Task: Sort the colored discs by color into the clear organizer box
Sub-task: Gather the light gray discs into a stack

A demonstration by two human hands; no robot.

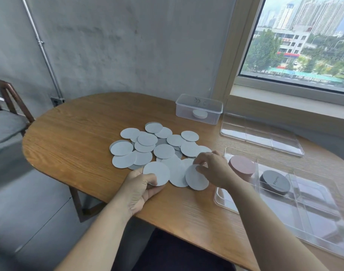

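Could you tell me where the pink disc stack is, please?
Head view, right side: the pink disc stack sits in the organizer box, between the right hand and the dark stack.

This looked like a plain upper-floor room, a flat or small studio. Bare grey concrete wall (128,45), a metal conduit (42,48) running down it, an oval wooden table (79,133) set against the window (296,61). A wooden chair (9,94) stood beyond its left edge, and tower blocks (312,14) rose outside.
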